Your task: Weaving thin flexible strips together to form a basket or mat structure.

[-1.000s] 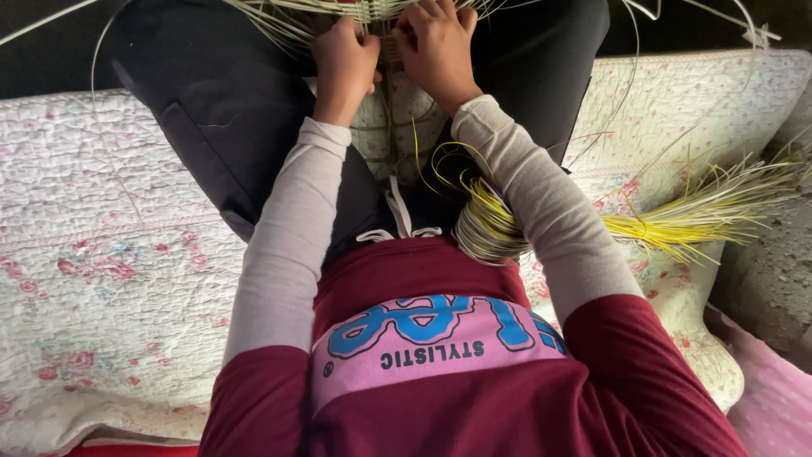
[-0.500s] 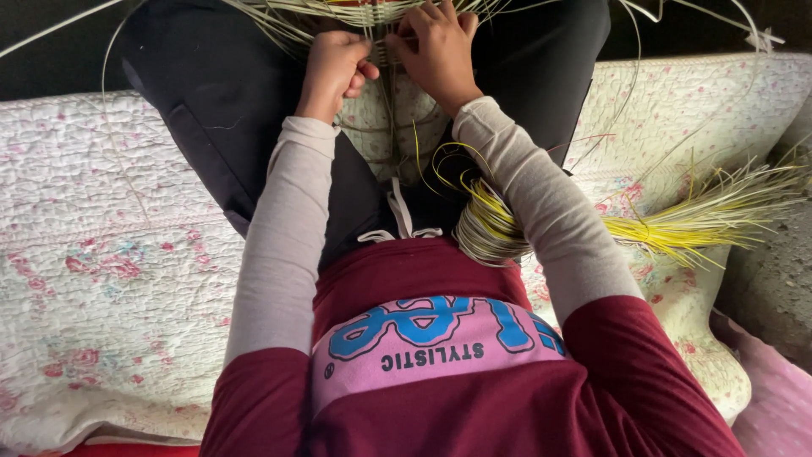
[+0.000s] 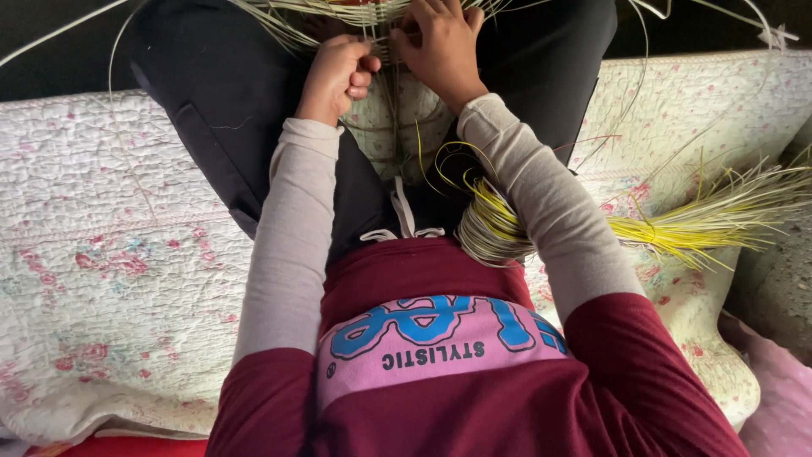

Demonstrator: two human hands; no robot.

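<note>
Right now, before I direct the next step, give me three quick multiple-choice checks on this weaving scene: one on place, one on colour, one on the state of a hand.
1. Where does the loose bundle of strips lie?
A. On the quilt by the person's right arm
B. On the quilt by the left arm
C. On the red cloth at the bottom edge

2. What colour are the strips in that bundle?
A. Blue
B. Yellow and pale cream
C. Black

3. How is the left hand set?
A. Flat and open on the quilt
B. Out of view
C. Curled into a fist on strands of the woven piece

Answers:
1 A: the bundle fans out over the floral quilt on the right arm's side.
2 B: yellow mixed with cream shows along its length.
3 C: the fingers are folded in at the weave, next to the right hand.
</note>
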